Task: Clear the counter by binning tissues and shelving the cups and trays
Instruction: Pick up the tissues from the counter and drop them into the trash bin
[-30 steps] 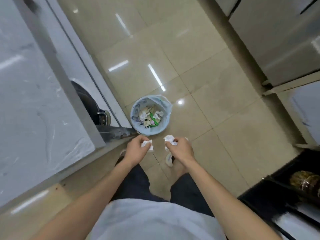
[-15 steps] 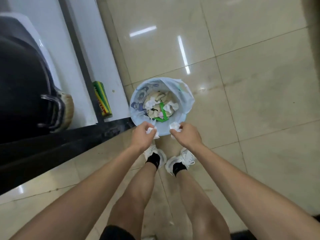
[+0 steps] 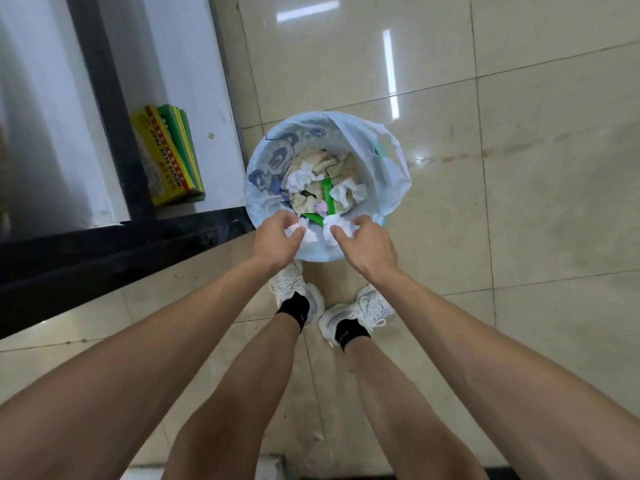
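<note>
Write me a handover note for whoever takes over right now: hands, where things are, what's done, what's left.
Left hand: pinching a crumpled tissue over the near rim of the bin.
Right hand: pinching a second tissue beside it.
Bin stands on the floor at the person's feet, lined, already holding tissues and scraps.
Done: both tissues carried to the bin.
Left: let both go. Cups and trays are out of view.

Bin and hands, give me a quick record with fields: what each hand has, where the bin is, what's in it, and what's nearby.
left hand: pinches a crumpled tissue over the bin's near rim
right hand: pinches a second tissue over the same rim
bin: on the floor by the person's shoes, lined with a pale blue bag
bin contents: crumpled tissues, brownish paper, a green strip
nearby: glue trap boxes on the low shelf left of the bin
task stage: tissues not yet dropped
</note>
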